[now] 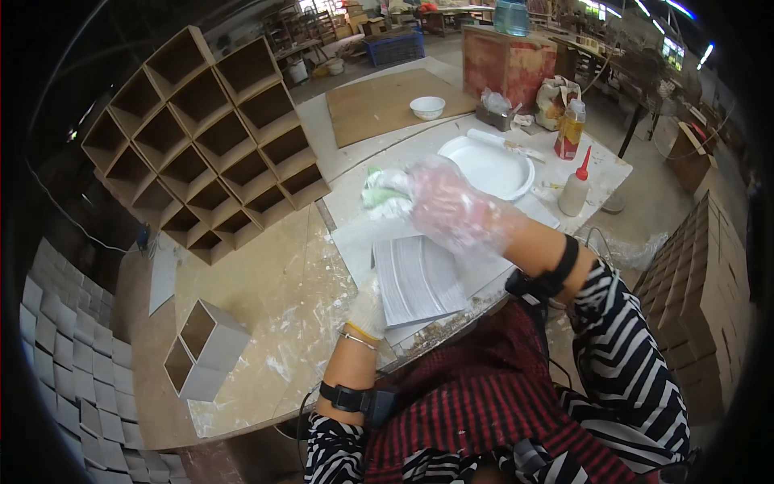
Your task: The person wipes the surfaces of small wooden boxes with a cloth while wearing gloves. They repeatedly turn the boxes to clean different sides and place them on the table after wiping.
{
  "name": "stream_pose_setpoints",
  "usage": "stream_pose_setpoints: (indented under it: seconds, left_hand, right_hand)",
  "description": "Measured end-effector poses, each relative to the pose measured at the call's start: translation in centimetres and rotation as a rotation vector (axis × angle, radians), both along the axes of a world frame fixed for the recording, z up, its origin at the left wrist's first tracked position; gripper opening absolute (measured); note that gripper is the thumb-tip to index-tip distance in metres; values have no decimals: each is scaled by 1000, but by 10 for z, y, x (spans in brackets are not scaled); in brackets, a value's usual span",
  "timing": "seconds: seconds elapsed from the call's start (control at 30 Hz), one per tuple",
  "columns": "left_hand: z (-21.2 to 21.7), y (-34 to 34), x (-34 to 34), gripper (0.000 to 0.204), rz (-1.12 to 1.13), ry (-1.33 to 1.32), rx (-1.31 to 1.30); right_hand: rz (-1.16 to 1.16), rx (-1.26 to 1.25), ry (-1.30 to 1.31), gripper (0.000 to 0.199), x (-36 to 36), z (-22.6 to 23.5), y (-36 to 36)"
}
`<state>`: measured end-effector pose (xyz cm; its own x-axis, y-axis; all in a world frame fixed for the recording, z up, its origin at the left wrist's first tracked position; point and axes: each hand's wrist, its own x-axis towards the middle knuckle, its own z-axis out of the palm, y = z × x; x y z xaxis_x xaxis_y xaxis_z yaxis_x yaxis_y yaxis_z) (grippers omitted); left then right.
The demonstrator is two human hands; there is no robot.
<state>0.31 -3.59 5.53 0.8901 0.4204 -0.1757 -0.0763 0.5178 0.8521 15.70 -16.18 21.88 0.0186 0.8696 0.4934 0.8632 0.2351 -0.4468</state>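
My right hand [451,211], in a thin clear plastic glove, is raised over the table and grips a crumpled green-and-white cloth [380,192]. My left hand [369,308], in a white glove, rests against the left edge of a stack of grey-white flat panels [421,278] lying near the table's front edge. The stack sits on a pale board [355,242]. A white plate [492,165] lies just beyond my right hand.
A large brown grid of open cubbies [205,137] lies at the left. A small two-cell box [203,347] stands on the glue-stained table. A white squeeze bottle [575,187], a yellow bottle [569,129] and a white bowl [427,106] sit further back. Stacked boxes [709,266] rise at right.
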Motion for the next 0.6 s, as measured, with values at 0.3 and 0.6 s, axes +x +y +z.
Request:
stream_pose_setpoints:
  seconds: [0.3, 0.6]
  left_hand:
    - [-37, 23, 2, 40, -208, -157, 452]
    - [5, 8, -2, 36, -166, -71, -355]
  right_hand:
    - [104, 64, -681, 38, -21, -27, -36]
    - [102, 29, -503, 32, -34, -6, -38]
